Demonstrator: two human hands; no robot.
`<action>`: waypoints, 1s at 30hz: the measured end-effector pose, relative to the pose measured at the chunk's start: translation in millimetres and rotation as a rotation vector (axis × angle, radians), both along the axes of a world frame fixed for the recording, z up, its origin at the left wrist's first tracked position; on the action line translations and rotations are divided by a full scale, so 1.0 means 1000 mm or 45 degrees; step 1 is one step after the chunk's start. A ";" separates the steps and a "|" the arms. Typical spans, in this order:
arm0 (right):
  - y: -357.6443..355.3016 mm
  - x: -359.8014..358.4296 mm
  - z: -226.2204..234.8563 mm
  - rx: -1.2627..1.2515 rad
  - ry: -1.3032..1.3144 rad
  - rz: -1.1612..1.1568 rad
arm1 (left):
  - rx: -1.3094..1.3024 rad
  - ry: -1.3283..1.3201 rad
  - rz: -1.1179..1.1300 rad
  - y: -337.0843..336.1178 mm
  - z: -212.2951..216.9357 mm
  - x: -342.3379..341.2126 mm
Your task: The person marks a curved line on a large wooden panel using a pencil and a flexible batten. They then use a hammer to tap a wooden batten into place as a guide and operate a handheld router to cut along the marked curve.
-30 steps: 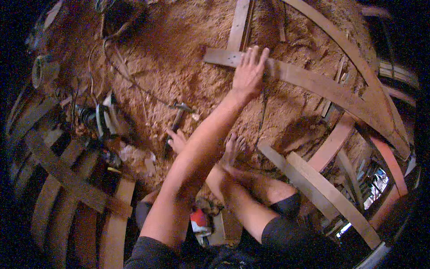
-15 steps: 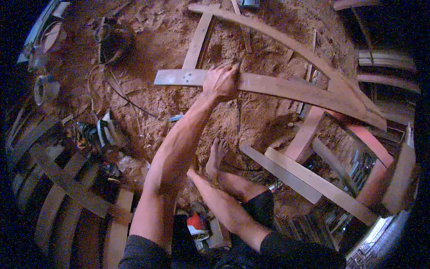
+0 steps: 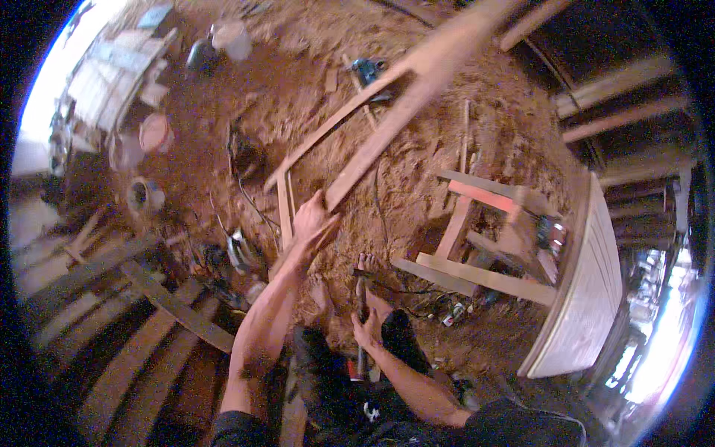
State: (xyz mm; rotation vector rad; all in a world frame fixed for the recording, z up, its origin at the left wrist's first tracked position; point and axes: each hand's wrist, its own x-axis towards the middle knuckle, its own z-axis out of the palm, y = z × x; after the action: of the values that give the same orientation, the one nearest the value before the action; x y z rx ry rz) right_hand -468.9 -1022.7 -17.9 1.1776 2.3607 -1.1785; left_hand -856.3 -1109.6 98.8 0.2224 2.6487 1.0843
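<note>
My left hand (image 3: 313, 222) is closed around the near end of a long plank, part of a tapering wooden frame (image 3: 380, 145). The frame slants away to the upper right, its far end blurred. A shorter crosspiece (image 3: 284, 205) joins its two long sides beside my left hand. Lower down, between my knees, my right hand (image 3: 366, 331) grips the handle of a hammer (image 3: 362, 294). The hammer stands nearly upright, its dark head near my foot (image 3: 367, 261).
A wooden stand with a red-orange rail (image 3: 484, 196) is at the right, beside a large pale panel (image 3: 585, 298). Curved-looking planks (image 3: 164, 320) lie at lower left. A blue tool (image 3: 366, 71) rests on the reddish dirt beyond the frame. A round container (image 3: 145, 195) sits far left.
The frame has swung from lying crosswise to pointing away up-right. My left hand has moved nearer and left, to the plank's end. My right hand, hidden before, now shows with the hammer.
</note>
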 end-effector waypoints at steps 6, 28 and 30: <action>0.051 -0.073 0.305 -0.521 -0.246 0.114 | 0.834 -0.808 0.118 -0.031 0.143 -0.006; 0.166 0.062 0.509 -0.228 0.693 0.167 | 0.956 -0.045 0.255 0.151 0.407 0.233; 0.204 0.094 0.526 -0.336 0.747 0.214 | 1.042 -0.002 0.213 0.176 0.430 0.270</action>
State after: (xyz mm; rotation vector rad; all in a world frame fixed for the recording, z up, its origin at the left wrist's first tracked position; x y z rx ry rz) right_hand -374.5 -818.3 508.4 0.5839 2.5068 -1.9000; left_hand -586.3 -933.6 529.2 0.1492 2.0937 2.1648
